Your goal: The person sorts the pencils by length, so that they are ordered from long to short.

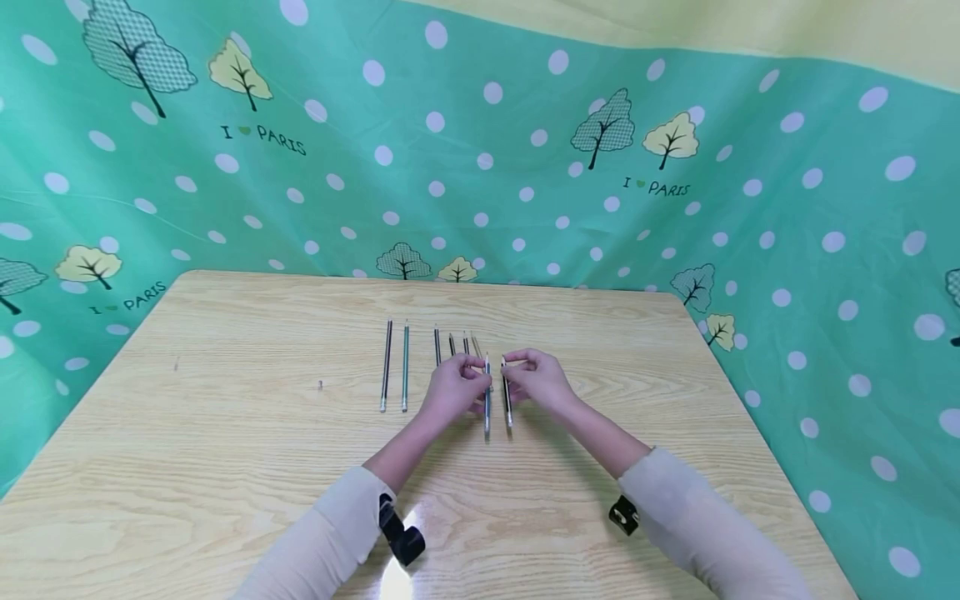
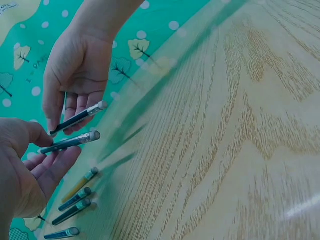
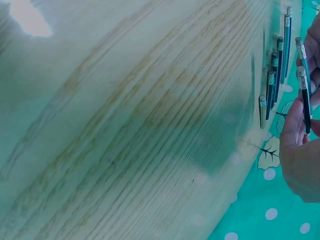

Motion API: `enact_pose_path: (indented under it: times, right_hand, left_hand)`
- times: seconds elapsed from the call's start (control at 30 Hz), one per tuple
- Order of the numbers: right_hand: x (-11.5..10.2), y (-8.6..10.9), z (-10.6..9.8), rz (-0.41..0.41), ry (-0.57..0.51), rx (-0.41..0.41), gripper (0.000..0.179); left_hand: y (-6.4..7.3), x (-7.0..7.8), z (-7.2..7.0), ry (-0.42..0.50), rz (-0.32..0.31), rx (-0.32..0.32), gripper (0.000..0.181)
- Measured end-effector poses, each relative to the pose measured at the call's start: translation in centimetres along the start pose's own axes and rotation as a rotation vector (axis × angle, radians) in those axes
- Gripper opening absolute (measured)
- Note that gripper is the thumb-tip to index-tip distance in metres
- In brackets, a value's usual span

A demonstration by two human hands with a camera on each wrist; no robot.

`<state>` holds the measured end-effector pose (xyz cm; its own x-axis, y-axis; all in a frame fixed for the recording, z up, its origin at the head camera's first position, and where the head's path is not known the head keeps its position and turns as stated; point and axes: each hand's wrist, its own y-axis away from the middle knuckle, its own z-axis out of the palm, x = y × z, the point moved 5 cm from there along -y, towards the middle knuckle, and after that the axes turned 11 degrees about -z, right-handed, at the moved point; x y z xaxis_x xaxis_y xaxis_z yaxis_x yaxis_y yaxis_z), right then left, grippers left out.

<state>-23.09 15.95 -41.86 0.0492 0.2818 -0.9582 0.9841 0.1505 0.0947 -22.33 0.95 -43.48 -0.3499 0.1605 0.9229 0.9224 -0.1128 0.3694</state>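
My left hand [image 1: 453,388] pinches a blue pencil [image 1: 487,410] between thumb and fingers, its eraser end toward me. Beside it, my right hand [image 1: 543,385] grips a black pencil [image 1: 508,410] the same way, a narrow gap from the blue one. In the left wrist view both held pencils are raised off the table, white erasers outward. Farther left on the table lie a dark pencil [image 1: 386,367] and a teal pencil [image 1: 406,367], side by side. Several more pencils [image 3: 270,90] lie in a row near the left hand, which partly covers them in the head view.
The wooden table [image 1: 247,350] carries a tiny object [image 1: 320,385] left of the pencils. A green dotted curtain [image 1: 510,200] hangs behind the table and along its right side. Black wrist gear [image 1: 401,533] hangs at the left sleeve.
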Motion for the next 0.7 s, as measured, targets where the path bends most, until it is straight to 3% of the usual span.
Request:
enact_pose_path:
  times: [0.7]
  right_hand:
    - [-0.4,0.0,-1.0,0.009,-0.054,0.036,0.039]
  left_hand:
    - [-0.9,0.4,0.8,0.004,0.002,0.012,0.032]
